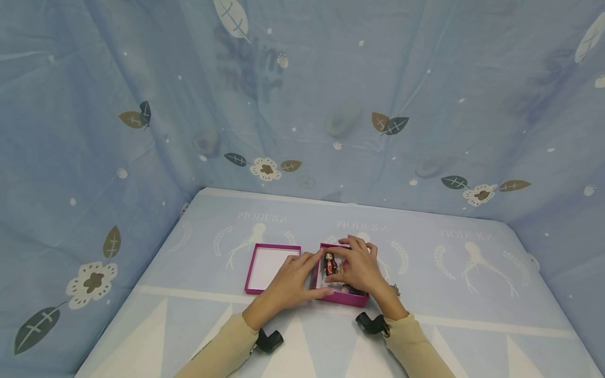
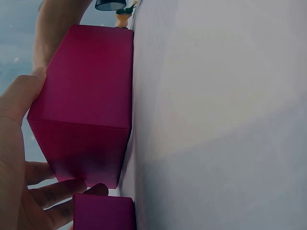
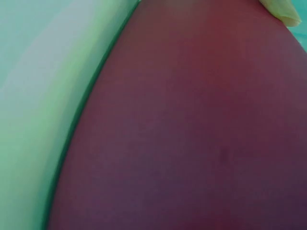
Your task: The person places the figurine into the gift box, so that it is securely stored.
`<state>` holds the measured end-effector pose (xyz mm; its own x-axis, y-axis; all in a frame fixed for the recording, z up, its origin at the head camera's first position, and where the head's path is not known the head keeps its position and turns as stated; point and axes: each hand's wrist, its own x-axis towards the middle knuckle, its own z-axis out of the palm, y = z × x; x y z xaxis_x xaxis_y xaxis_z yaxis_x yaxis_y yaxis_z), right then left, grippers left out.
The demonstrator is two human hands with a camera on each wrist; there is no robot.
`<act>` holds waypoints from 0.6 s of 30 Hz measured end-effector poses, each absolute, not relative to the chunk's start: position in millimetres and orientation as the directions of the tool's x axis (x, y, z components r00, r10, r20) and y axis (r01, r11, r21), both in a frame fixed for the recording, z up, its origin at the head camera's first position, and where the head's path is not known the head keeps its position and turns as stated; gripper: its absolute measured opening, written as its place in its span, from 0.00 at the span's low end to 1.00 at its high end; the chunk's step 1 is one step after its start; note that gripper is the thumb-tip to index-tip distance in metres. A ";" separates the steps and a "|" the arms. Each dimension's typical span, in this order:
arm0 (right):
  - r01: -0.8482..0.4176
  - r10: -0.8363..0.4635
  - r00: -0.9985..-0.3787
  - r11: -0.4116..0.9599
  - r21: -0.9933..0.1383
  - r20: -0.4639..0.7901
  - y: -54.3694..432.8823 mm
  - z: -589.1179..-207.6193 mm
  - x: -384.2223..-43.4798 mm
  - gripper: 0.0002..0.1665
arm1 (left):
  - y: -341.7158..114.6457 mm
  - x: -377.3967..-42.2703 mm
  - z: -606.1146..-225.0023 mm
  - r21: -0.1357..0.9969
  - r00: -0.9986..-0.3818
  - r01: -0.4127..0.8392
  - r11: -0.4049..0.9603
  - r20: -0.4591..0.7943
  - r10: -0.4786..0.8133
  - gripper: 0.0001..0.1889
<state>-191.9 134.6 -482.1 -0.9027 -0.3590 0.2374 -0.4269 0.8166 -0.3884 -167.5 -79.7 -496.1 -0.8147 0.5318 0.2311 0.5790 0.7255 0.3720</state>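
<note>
A magenta box (image 1: 342,299) with a white inside stands on the table and holds several small figurines. One of these, a doll (image 1: 330,264) in black and red, shows between the right thumb and index finger. My left hand (image 1: 295,278) holds the box at its left side, thumb at the front rim, fingers along the left wall. My right hand (image 1: 360,265) reaches over the box from the right with bent fingers, covering much of its inside. I cannot tell whether it pinches a figurine. The box's wall (image 3: 192,120) fills most of the right wrist view.
Left of the box lies a matching magenta lid (image 1: 273,266), white inside up. A small ornament (image 1: 396,289) stands just right of the box, beside the right wrist. The pale blue patterned table (image 1: 472,294) meets hanging blue cloth (image 1: 302,105) at the back and sides.
</note>
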 end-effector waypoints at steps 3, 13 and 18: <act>-0.428 -0.357 -0.902 0.809 -0.403 0.242 134.4 -480.8 -192.0 0.44 | -79.8 -167.6 -495.5 0.375 -0.813 0.582 0.722 0.234 0.534 0.49; -0.391 -0.337 -0.920 0.837 -0.383 0.202 132.9 -479.3 -192.5 0.43 | -79.5 -167.2 -494.9 0.377 -0.810 0.586 0.717 0.239 0.536 0.49; -0.387 -0.334 -0.921 0.841 -0.377 0.199 132.0 -479.5 -191.8 0.43 | -79.5 -166.4 -494.3 0.375 -0.812 0.583 0.721 0.238 0.533 0.49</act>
